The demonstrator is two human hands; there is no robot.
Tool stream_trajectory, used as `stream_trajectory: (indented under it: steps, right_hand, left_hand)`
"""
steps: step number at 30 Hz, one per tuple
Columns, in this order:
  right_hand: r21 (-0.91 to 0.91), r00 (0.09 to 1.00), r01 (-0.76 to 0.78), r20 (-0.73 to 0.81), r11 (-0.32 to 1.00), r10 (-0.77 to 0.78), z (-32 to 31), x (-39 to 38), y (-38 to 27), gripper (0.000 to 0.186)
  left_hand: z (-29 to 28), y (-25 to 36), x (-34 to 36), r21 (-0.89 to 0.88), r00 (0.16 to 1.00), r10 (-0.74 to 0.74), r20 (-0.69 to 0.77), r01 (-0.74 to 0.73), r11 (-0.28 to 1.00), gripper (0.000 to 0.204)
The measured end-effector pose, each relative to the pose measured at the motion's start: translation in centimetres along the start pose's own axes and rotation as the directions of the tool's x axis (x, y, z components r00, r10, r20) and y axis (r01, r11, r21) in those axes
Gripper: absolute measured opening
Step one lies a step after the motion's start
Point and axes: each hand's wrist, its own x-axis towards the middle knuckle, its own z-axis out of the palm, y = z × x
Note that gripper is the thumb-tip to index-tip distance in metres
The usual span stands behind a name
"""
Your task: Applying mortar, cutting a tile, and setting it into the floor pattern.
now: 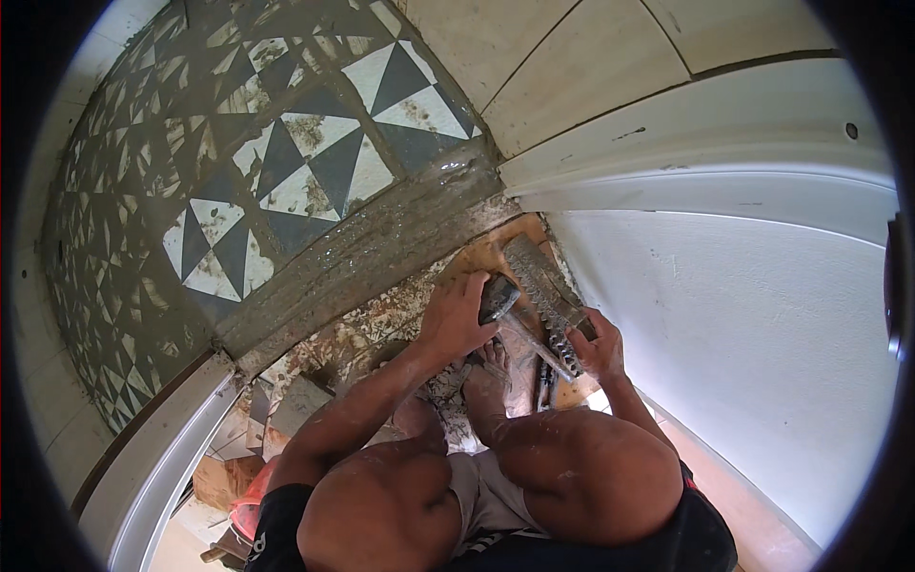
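My left hand (457, 319) is closed over the dark head of a mallet (499, 297). The mallet's pale, dirty handle (539, 349) slants down toward the right. My right hand (600, 348) grips a notched trowel (539, 275) at its near end. Grey mortar smears the trowel's plate, and its toothed edge faces the mallet handle. Both tools are low, just beyond my bare feet (488, 381), over a brown board (491, 250). Part of the trowel's grip is hidden by my fingers.
Beyond a wet mortar strip (372, 243) lies a floor of black-and-white patterned tiles (310, 172), smeared with grey grout. A white door (715, 296) stands close on my right, a white frame (172, 467) on my left. Behind my left arm sits a red object (250, 505).
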Motion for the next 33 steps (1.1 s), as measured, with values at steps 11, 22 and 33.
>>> stream_trajectory:
  steps: [11,22,33]
  right_hand:
    - [-0.098,0.994,0.104,0.028,0.990,-0.102,1.2,1.6,2.4,0.060]
    - [-0.228,0.988,0.152,0.064,0.962,-0.141,1.7,2.7,-1.8,0.056]
    - [0.108,0.919,0.220,0.311,0.970,-0.243,4.0,4.3,-14.9,0.038]
  left_hand:
    - [-1.2,-1.0,-0.5,-0.095,0.997,-0.075,0.001,0.074,0.993,0.072]
    - [-2.9,-2.3,-4.1,-0.197,0.975,-0.032,-0.221,-0.012,0.980,0.059]
    - [-9.2,-4.0,-5.4,-0.267,0.923,-0.294,-0.247,0.227,0.937,0.043]
